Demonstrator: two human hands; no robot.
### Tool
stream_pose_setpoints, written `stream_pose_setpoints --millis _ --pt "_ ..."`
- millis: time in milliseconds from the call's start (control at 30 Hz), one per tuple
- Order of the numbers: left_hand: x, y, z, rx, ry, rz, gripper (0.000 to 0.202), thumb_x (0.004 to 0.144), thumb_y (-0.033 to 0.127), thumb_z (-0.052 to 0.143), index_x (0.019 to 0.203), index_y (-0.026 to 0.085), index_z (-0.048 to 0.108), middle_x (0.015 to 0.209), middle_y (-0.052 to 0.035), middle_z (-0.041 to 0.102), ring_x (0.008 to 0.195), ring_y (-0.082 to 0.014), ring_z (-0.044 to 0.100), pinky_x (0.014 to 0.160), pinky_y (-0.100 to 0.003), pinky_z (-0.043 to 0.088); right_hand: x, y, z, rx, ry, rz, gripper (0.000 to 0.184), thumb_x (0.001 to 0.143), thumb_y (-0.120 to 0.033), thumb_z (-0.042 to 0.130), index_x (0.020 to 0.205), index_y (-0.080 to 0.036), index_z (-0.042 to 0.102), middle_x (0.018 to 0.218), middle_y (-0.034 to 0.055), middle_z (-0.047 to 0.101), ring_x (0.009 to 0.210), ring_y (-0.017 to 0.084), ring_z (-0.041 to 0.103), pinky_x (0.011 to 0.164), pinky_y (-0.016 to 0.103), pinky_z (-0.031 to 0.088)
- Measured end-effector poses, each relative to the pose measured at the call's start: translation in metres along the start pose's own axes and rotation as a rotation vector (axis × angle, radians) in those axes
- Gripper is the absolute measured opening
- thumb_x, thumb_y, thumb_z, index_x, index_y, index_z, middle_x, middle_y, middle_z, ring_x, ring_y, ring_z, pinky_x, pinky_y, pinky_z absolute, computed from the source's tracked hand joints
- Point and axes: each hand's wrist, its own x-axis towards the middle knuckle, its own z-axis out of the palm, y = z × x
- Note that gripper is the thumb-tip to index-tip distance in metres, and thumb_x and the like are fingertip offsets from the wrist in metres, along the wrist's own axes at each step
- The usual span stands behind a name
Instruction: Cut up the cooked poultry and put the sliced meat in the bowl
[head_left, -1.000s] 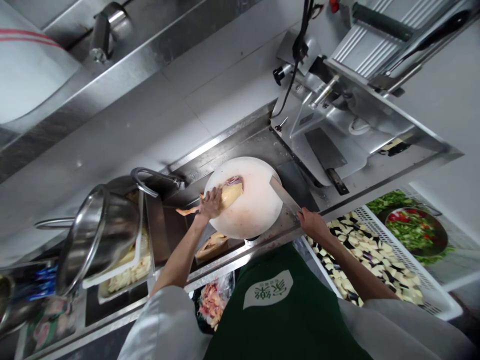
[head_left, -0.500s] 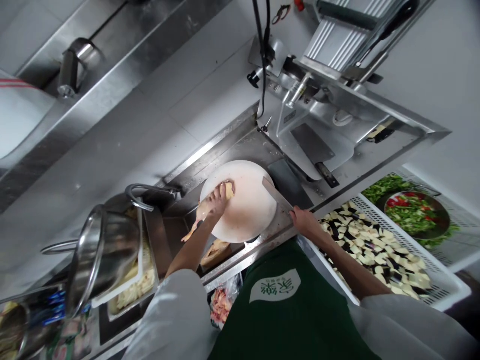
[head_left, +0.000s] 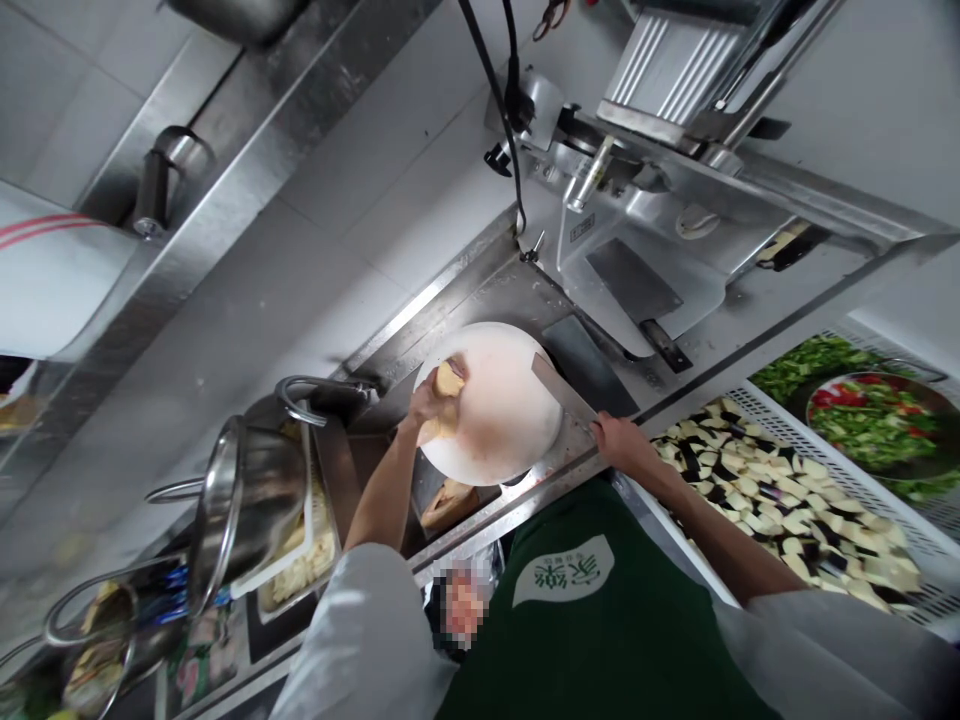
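Note:
My left hand [head_left: 425, 400] grips a pale plucked bird [head_left: 450, 380], chicken or duck by its look, at the left side of a round white cutting board [head_left: 510, 400]. The bird's yellowish end shows above and below my fingers; the rest is hidden by the hand. In my right hand [head_left: 611, 437] is the handle of a cleaver [head_left: 564, 392]. Its wide blade lies over the right part of the board, apart from the bird. Below the board's left edge, another piece of poultry [head_left: 450, 503] sits in the sink.
A second cleaver [head_left: 634, 280] lies by a metal slicer [head_left: 652, 190]. At right are a white basket of cut eggplant [head_left: 795, 500] and a bowl of chopped greens and red pieces [head_left: 874, 425]. A faucet [head_left: 304, 395] and steel pot [head_left: 255, 490] stand at left.
My left hand has turned the bird, so more of its yellowish end shows and the thin leg end has gone from sight. The cleaver keeps its place over the board. The view has shifted slightly.

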Motion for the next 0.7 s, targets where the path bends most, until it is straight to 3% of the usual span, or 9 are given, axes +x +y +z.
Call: stream_pose_setpoints --millis 167,367,533,600,700 --pt "-0.023 0.006 0.033 0.253 0.08 0.083 0.076 0.083 0.029 0.068 0.154 0.024 0.041 0.135 -0.014 0.059 0.11 -0.0309 0.068 0.096 -0.039 0.052 0.002 0.001 0.003 0.005 0.005 -0.007 0.028 0.108 -0.031 0.037 0.112 -0.013 0.058 0.099 0.0175 0.073 0.094 0.028 0.072 0.076 0.03 0.044" --pt "-0.065 -0.003 0.056 0.155 0.01 0.542 0.07 0.083 0.019 0.063 0.15 0.02 0.045 0.146 -0.013 0.055 0.135 -0.0292 0.052 0.115 -0.042 0.042 0.003 0.003 0.002 -0.006 -0.009 -0.015 0.028 0.107 -0.031 0.037 0.113 -0.012 0.058 0.098 0.017 0.073 0.093 0.028 0.072 0.072 0.029 0.042" --pt "-0.101 -0.027 0.093 0.265 0.19 0.482 0.061 0.094 0.023 0.053 0.154 0.016 0.04 0.153 -0.0197 0.048 0.147 -0.0314 0.04 0.122 -0.053 0.03 0.004 0.003 0.0 -0.008 -0.012 -0.011 0.026 0.107 -0.03 0.039 0.11 -0.013 0.058 0.097 0.0169 0.074 0.094 0.028 0.072 0.072 0.029 0.04" --pt "-0.103 -0.035 0.098 0.319 0.169 0.468 0.064 0.095 0.023 0.052 0.156 0.014 0.036 0.156 -0.0204 0.045 0.15 -0.0314 0.036 0.125 -0.055 0.024 0.004 0.003 0.0 -0.012 -0.016 -0.011 0.026 0.107 -0.031 0.04 0.11 -0.013 0.059 0.097 0.0168 0.074 0.093 0.028 0.072 0.072 0.029 0.04" --pt "-0.094 -0.043 0.09 0.369 0.051 0.473 0.078 0.09 0.015 0.053 0.161 0.011 0.022 0.163 -0.0193 0.034 0.154 -0.0292 0.029 0.126 -0.052 0.023 0.006 0.002 -0.002 -0.024 -0.019 -0.009 0.026 0.107 -0.031 0.04 0.11 -0.013 0.059 0.095 0.0166 0.074 0.091 0.028 0.072 0.072 0.029 0.04"
